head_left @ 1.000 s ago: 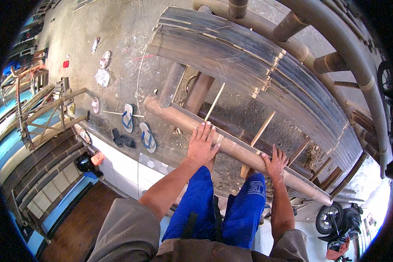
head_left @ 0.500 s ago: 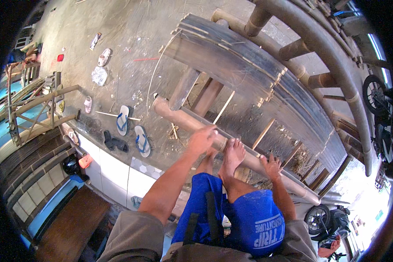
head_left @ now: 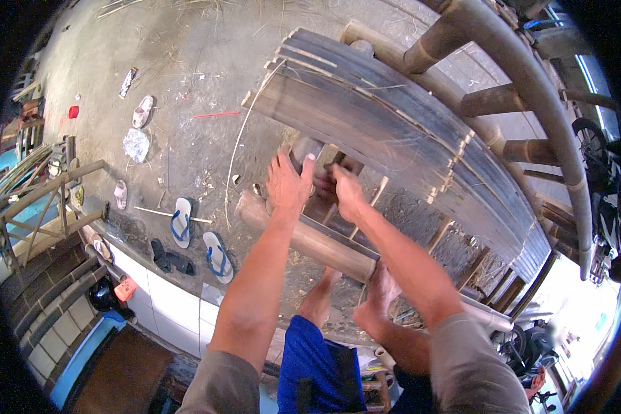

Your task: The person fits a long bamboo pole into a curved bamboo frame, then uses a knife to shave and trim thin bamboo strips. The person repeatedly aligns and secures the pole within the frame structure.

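Observation:
My left hand (head_left: pixel 290 183) rests over the pale bamboo crosspiece (head_left: pixel 305 147) at the left end of a bamboo frame, its fingers stretched out and thumb apart. Close beside it, my right hand (head_left: pixel 346 192) has its fingers curled at a brown crosspiece (head_left: pixel 348 163). Those fingers are in shadow and blurred, so what they hold, if anything, is hidden. A thick bamboo pole (head_left: pixel 310 238) runs along the frame's near side, below both hands. Beyond the hands lie dark split-bamboo slats (head_left: pixel 366 103) in layered strips. My bare feet (head_left: pixel 376 297) are at the pole.
Large bamboo rails (head_left: pixel 517 58) curve along the right, with motorcycles behind them. Flip-flops (head_left: pixel 217 257), other footwear and a red stick (head_left: pixel 215 114) lie on the concrete floor to the left. A long thin strip (head_left: pixel 236 148) bends past the frame's left end.
Both hands have left the near pole and moved forward and left to the crosspieces at the frame's left end. My view and legs have shifted.

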Motion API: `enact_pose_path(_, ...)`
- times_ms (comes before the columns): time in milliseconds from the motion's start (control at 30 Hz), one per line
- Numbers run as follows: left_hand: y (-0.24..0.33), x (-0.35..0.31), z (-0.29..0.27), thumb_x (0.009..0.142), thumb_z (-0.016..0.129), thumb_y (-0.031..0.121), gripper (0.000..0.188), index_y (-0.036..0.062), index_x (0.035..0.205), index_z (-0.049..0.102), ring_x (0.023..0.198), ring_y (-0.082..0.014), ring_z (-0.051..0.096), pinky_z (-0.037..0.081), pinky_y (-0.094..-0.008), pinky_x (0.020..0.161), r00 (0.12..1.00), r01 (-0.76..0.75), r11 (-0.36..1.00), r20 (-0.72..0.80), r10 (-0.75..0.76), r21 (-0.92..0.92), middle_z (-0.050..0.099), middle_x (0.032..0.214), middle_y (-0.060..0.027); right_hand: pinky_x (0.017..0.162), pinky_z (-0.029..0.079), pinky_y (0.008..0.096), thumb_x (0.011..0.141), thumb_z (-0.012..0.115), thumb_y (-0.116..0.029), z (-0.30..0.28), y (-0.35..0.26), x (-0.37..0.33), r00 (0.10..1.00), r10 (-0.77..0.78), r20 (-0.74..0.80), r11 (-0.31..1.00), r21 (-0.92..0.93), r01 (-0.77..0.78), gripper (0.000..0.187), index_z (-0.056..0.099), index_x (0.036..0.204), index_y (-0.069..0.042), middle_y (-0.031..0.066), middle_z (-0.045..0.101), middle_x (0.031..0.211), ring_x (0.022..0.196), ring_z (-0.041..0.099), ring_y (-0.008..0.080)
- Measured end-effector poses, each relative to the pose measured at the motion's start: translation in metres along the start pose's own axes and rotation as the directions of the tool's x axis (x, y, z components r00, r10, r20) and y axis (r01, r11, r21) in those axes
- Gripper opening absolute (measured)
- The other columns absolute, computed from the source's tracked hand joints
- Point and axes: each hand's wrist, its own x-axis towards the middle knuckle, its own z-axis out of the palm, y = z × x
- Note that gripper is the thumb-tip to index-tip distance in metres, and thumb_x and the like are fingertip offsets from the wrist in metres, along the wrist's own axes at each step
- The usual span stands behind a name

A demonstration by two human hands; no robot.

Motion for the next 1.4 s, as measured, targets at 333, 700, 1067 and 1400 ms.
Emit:
enact_pose_path(333,0.01,0.008,0.006,0.068,0.079,0.071,0.115,0.0059,0.153,0.036,0.144,-0.0438,0.035,0.035,-0.0594,0.112,0.979,0.028,0.963,-0.202,0.027,0.268,0.032,0.155,-0.0295,0.098,0.053,0.0492,0.104,0.039,-0.047,0.051,0.046,0.082,0.915,-0.129,0.383,0.822,0.558,-0.117,0.052,0.064,0.121,-0.004,0.0165,0.067,0.12,0.107,0.066,0.0337)
enact_pose_path(700,0.022,0.025,-0.015,0.069,0.079,0.066,0.094,0.0006,0.133,0.057,0.108,-0.0448,0.067,0.052,-0.0501,0.095,0.969,0.149,0.98,0.177,-0.17,0.13,0.069,0.114,-0.0294,0.093,0.056,0.0508,0.102,0.036,-0.037,0.067,0.048,0.074,0.996,-0.088,-0.004,0.798,0.599,0.073,0.048,0.063,0.123,-0.003,0.0176,0.069,0.117,0.103,0.068,0.0362)
enact_pose_path(1067,0.018,0.026,-0.01,0.067,0.081,0.065,0.099,0.0006,0.137,0.057,0.108,-0.0445,0.068,0.052,-0.0499,0.095,0.966,0.179,0.971,0.16,-0.204,0.16,0.07,0.112,-0.0303,0.087,0.058,0.0506,0.102,0.037,-0.032,0.069,0.06,0.08,0.991,-0.06,-0.121,0.784,0.609,0.122,0.043,0.066,0.115,-0.004,0.0151,0.072,0.104,0.092,0.07,0.0333)
enact_pose_path(1400,0.011,0.026,-0.008,0.066,0.082,0.063,0.094,-0.0004,0.133,0.06,0.105,-0.0437,0.069,0.053,-0.0493,0.094,0.975,0.158,0.984,0.149,-0.168,0.079,0.071,0.107,-0.0301,0.09,0.056,0.0494,0.098,0.038,-0.03,0.067,0.076,0.088,0.984,0.133,-0.121,0.714,0.7,-0.011,0.042,0.066,0.114,-0.002,0.0155,0.071,0.105,0.094,0.069,0.0337)
